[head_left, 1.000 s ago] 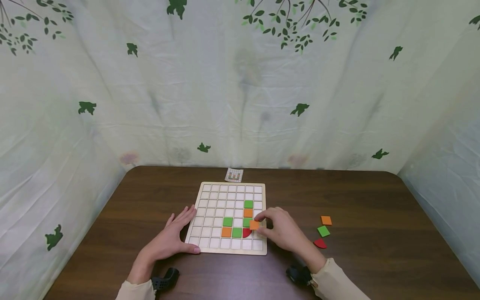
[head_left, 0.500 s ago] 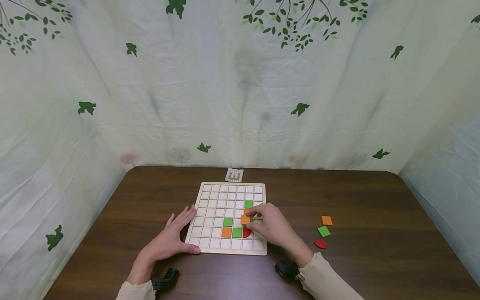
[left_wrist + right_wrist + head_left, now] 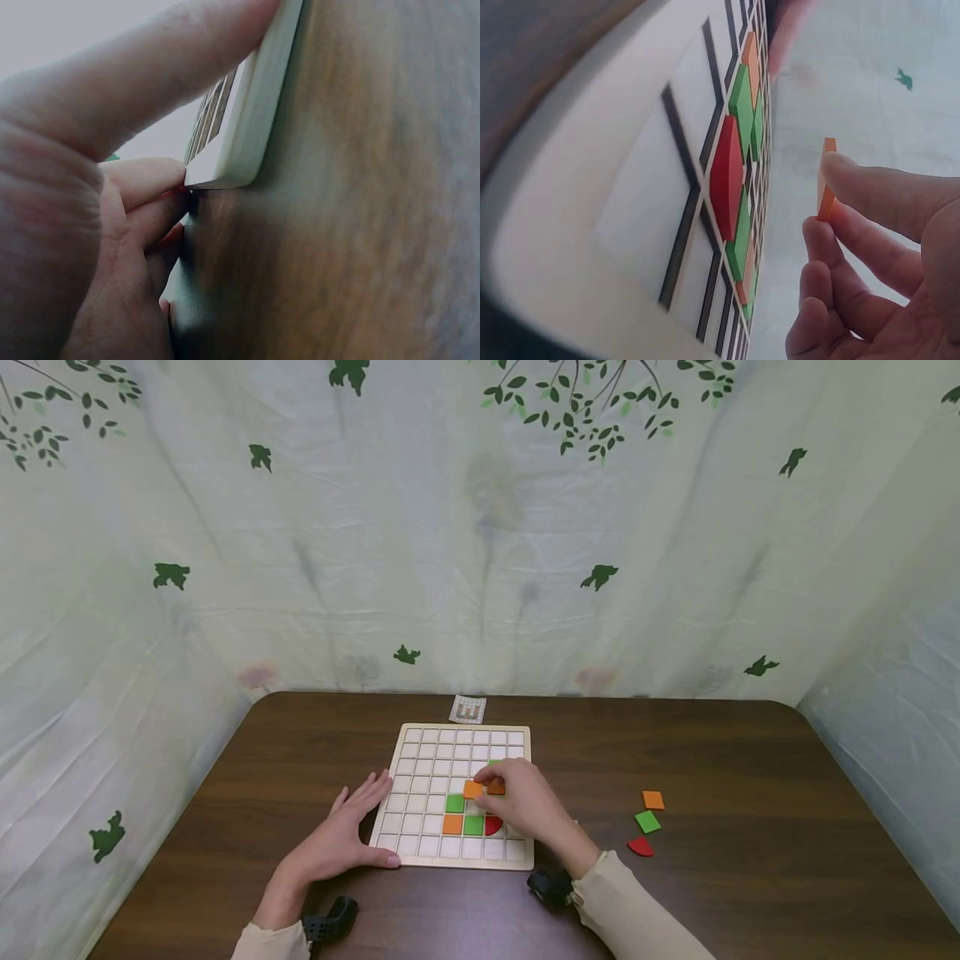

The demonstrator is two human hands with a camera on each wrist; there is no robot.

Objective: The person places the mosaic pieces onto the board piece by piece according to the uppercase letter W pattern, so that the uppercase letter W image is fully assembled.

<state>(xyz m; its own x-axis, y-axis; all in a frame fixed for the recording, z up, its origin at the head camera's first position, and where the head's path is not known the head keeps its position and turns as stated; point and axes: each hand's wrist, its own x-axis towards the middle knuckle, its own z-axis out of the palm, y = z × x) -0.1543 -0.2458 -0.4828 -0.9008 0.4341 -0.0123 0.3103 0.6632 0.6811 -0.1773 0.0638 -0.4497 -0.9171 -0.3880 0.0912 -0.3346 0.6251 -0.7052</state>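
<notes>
A white gridded board (image 3: 420, 842) lies on the table with green, orange and red tiles set in its cells. My left hand (image 3: 335, 837) rests at its left side, fingers extended against the left edge and thumb on the near-left corner. Over the board, my right hand (image 3: 528, 802) pinches an orange square tile (image 3: 472, 789) between thumb and fingers. In the right wrist view this orange tile (image 3: 827, 180) is held edge-on, raised off the surface. A red rounded tile (image 3: 492, 826) sits beside a green tile (image 3: 473, 825). My right hand partly hides the right-hand column of tiles.
To the right on the brown table (image 3: 750, 827) lie a loose orange square (image 3: 652, 800), a green square (image 3: 647, 822) and a red rounded piece (image 3: 641, 846). A small printed pattern card (image 3: 468, 710) lies behind the board. A leaf-patterned curtain (image 3: 480, 552) hangs behind the table.
My right hand has carried the orange tile leftward and slightly away from me, from the board's right side to over its middle. The left hand stays in place.
</notes>
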